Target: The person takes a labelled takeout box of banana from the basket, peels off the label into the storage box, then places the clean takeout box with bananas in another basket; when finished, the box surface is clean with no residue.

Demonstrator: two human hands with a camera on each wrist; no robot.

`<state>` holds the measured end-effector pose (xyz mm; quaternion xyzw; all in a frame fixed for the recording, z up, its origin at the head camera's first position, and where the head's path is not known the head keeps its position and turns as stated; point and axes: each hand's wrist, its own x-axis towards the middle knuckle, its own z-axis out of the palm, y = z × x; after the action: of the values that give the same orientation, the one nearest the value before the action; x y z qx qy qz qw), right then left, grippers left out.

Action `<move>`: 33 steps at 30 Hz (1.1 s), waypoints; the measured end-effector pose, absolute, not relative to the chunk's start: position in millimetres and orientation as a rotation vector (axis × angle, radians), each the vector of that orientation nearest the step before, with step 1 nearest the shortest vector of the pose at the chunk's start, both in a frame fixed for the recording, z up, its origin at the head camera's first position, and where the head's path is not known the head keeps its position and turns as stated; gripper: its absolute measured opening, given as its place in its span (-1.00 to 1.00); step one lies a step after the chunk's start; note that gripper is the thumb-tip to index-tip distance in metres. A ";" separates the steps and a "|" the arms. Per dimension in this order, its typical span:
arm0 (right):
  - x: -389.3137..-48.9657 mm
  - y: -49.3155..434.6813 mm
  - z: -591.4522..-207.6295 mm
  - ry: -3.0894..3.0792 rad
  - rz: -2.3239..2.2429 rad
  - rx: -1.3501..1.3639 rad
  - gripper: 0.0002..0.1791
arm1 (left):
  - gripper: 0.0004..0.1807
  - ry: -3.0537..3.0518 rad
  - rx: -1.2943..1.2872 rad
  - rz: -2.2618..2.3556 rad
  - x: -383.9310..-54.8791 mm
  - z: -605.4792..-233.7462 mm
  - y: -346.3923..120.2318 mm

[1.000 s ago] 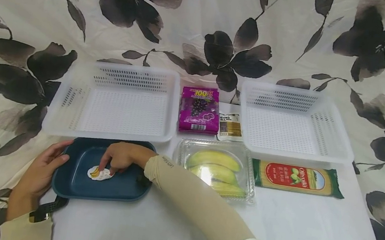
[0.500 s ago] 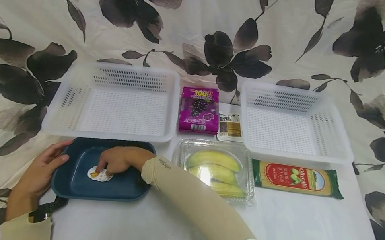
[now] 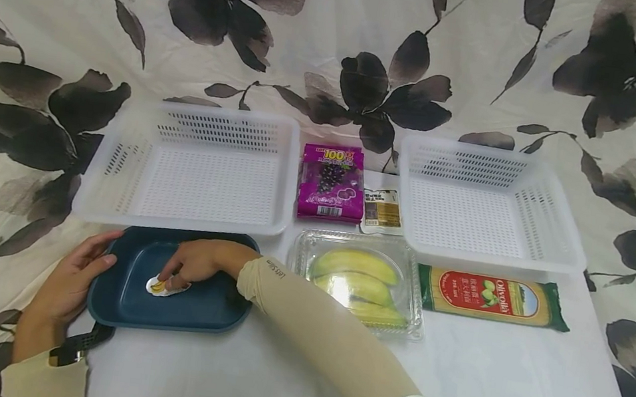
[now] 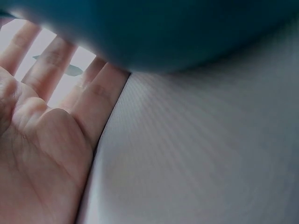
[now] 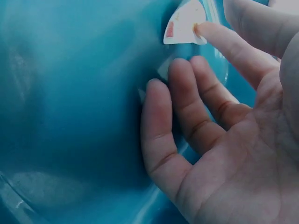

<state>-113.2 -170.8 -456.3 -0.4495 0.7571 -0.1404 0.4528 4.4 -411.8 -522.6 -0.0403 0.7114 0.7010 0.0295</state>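
In the head view a blue tray lies at the front left of the table. On its floor is a white sticker with a banana picture, partly covered by my right hand. The right wrist view has the index finger touching the sticker, while the other fingers are loosely bent and hold nothing. My left hand rests against the tray's left side, its thumb at the rim. Seen from the left wrist, that hand has extended fingers reaching to the tray's outer wall.
Behind stand two white perforated baskets, left and right. Between them lie a purple grape candy bag and a small brown-and-white packet. A clear box of bananas and a spaghetti pack are to the tray's right.
My right index finger has shifted slightly leftward over the sticker, covering more of its upper side. The left hand and the tray keep their places.
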 end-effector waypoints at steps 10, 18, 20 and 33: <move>-109.3 -162.2 -426.0 1.899 -0.279 -1.146 -0.51 | -0.44 2.241 -0.106 2.151 5.1 -524.5 -412.0; -112.0 -119.8 -384.3 1.939 -0.282 -1.307 -0.49 | -0.45 2.192 -0.123 2.191 4.6 -522.6 -408.9; -114.3 -101.1 -374.5 1.956 -0.323 -1.333 -0.49 | -0.45 2.170 -0.103 2.225 3.9 -521.2 -407.5; -108.9 58.7 -343.0 2.227 -0.722 -1.206 -0.59 | -0.40 2.761 -0.228 1.315 24.3 -458.1 -397.2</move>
<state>-108.9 58.7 -343.0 -0.4432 0.8185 -0.2655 0.2513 24.3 -397.2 -458.1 -0.0741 0.8997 0.4286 0.0374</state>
